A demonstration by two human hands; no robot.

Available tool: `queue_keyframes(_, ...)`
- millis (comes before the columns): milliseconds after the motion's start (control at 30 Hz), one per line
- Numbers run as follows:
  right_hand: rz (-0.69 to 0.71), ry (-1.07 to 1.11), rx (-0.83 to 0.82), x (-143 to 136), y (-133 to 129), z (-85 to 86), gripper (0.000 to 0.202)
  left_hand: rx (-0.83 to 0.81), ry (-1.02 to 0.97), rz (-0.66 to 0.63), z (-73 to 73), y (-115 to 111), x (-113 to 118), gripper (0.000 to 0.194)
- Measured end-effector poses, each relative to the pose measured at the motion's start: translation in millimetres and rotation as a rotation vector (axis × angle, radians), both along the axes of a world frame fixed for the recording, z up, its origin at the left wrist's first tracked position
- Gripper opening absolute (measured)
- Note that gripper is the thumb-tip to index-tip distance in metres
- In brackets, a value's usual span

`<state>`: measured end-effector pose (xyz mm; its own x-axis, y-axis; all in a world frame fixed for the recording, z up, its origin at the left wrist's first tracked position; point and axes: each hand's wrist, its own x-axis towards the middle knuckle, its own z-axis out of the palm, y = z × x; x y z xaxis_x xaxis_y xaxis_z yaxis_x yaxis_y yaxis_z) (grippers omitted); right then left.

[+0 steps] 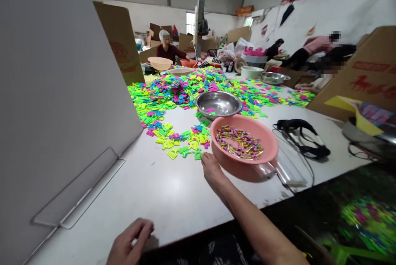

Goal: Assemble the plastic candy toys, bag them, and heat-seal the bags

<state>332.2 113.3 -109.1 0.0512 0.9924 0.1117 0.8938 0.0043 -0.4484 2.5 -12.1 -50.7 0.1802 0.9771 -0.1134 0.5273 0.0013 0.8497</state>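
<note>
My right hand reaches forward over the white table, its fingers stretched out and apart from any grip. Its fingertips are at a green plastic piece, beside a pink basin. Small multicoloured tubes or sticks lie in that basin. Down at the table's front edge, my left hand is loosely curled, and nothing shows in it. Flat comb-like pieces in green, yellow, pink and blue lie spread ahead of my hands. Behind the pink basin stands a steel bowl with a few pink pieces inside.
A tall grey panel with a wire stand borders the left. A large heap of coloured pieces covers the far table. Black headgear with a cable and clear plastic bags lie right. Several people sit or bend farther back.
</note>
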Motion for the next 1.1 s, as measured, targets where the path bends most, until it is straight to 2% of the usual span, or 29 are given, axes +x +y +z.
queue_keyframes(167,0.097,0.102,0.053,-4,-24,-5.1,0.023,-0.065,-0.022,-0.095,-5.8,45,72,0.036)
queue_keyframes(333,0.111,0.198,0.097,-2,-43,-0.4,0.026,-0.014,-0.026,-0.059,-19.7,82,114,0.019)
queue_keyframes(433,0.096,0.248,0.113,-5,-57,6.2,0.023,0.158,-0.014,-0.063,-30.8,105,133,0.021)
queue_keyframes(567,0.125,0.281,0.194,-5,-78,21.9,0.023,0.461,0.177,-0.278,-48.2,133,159,0.036)
queue_keyframes(667,0.134,0.2,0.313,15,-85,44.3,0.025,0.557,0.288,-0.366,-59.6,145,174,0.04)
queue_keyframes(733,0.066,0.111,0.325,42,-80,64.4,0.028,0.537,0.326,-0.362,-65.6,149,179,0.041)
queue_keyframes(767,0.017,0.045,0.277,58,-73,74.7,0.03,0.518,0.328,-0.349,-68.3,150,181,0.042)
queue_keyframes(900,-0.136,-0.206,-0.08,122,-31,104.7,0.032,0.488,0.18,-0.243,-77.6,151,179,0.051)
queue_keyframes(1000,-0.149,-0.251,-0.247,154,1,107.1,0.022,0.474,0.018,-0.164,-80.6,151,174,0.05)
queue_keyframes(1100,-0.119,-0.251,-0.376,167,21,98.0,0.019,0.425,-0.049,-0.166,-75.5,148,172,0.021)
